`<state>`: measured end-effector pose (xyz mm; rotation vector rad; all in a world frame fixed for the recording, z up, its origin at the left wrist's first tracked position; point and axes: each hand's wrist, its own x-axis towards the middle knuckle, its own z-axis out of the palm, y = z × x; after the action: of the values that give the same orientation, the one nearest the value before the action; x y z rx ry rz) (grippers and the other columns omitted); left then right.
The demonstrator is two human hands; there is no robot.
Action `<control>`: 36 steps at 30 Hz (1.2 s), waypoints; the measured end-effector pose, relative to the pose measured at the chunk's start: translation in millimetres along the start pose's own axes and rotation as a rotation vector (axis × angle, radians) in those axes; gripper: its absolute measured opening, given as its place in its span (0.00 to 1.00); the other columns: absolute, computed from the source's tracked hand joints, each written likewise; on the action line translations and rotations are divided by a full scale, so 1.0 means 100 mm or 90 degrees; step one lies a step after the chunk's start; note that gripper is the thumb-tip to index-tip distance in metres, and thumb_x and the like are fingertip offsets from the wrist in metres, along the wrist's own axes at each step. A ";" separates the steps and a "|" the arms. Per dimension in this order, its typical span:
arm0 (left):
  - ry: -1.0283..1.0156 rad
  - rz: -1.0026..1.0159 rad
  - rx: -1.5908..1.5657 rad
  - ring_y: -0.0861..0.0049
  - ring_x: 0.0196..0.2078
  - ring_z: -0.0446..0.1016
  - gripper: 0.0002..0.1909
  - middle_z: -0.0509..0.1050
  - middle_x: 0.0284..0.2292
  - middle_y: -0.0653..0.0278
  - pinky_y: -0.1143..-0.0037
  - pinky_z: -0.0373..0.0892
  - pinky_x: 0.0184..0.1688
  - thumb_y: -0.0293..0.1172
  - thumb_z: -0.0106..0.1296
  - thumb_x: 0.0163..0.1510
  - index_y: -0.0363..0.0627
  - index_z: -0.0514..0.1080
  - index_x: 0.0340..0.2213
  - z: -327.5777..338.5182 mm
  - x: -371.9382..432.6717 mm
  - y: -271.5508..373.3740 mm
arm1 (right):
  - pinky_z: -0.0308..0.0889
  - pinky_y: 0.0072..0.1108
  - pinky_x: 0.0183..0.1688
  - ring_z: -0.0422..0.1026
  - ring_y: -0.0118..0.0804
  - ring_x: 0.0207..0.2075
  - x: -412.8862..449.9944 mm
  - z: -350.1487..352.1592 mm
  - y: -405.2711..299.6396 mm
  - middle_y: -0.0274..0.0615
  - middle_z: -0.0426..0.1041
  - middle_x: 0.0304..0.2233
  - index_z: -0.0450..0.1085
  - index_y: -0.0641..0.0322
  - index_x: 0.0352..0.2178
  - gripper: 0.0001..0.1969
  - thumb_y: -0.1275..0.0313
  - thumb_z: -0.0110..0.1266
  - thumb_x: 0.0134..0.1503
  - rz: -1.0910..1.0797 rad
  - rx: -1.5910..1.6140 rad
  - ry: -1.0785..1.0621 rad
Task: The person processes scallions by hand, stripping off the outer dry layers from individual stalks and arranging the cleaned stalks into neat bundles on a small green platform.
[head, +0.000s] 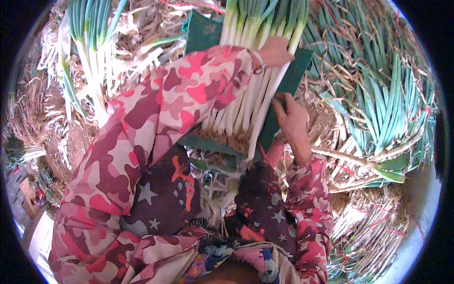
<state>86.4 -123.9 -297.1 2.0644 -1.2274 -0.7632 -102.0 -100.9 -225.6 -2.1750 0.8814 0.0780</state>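
A bundle of long green onions (244,103) lies in a green trough-like holder (294,71), roots towards me and green leaves away. My left hand (275,52) reaches across the white stalks at the upper right of the bundle; its fingers are mostly hidden, so its grip is unclear. My right hand (291,120) is beside the holder's right side, fingers bent near the rightmost stalk. That stalk reaches lower than the others. Whether the right fingers hold anything cannot be made out.
Loose green onions (92,53) lie at the upper left among dry husks. Piles of green onions (383,106) lie on the right, some with red ties. More bundles with roots (376,220) lie at the lower right. A dry stem (344,156) crosses the right side.
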 end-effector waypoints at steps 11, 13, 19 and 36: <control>-0.111 -0.173 -0.538 0.71 0.32 0.75 0.21 0.72 0.31 0.53 0.79 0.70 0.29 0.29 0.51 0.49 0.23 0.62 0.41 -0.07 -0.02 0.03 | 0.64 0.40 0.29 0.69 0.58 0.27 -0.08 0.05 0.12 0.57 0.69 0.23 0.62 0.65 0.32 0.15 0.64 0.51 0.50 0.001 -0.060 -0.037; -0.129 -0.164 -0.732 0.72 0.32 0.74 0.22 0.71 0.32 0.53 0.79 0.70 0.29 0.29 0.51 0.48 0.23 0.62 0.41 -0.03 -0.08 -0.01 | 0.64 0.40 0.29 0.69 0.58 0.27 -0.06 0.05 0.08 0.58 0.69 0.22 0.60 0.65 0.30 0.15 0.63 0.51 0.49 0.007 -0.039 -0.035; -0.014 0.046 -0.102 0.67 0.28 0.72 0.12 0.71 0.29 0.56 0.73 0.68 0.32 0.35 0.49 0.49 0.38 0.70 0.32 -0.05 -0.10 -0.07 | 0.66 0.35 0.21 0.72 0.48 0.22 0.13 0.11 0.00 0.45 0.71 0.20 0.58 0.60 0.27 0.14 0.64 0.53 0.47 0.030 -0.358 -0.012; 0.139 -0.040 -0.038 0.60 0.30 0.72 0.11 0.72 0.25 0.51 0.70 0.67 0.33 0.34 0.49 0.46 0.36 0.69 0.26 -0.82 -1.07 -0.62 | 0.65 0.35 0.19 0.71 0.48 0.20 -0.41 0.65 0.05 0.46 0.68 0.19 0.60 0.62 0.27 0.05 0.76 0.45 0.46 -0.131 -0.365 -0.085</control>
<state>137.1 12.8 -272.8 2.0838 -1.0111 -0.5767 -122.3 -35.5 -261.3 -2.7398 0.5986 0.4122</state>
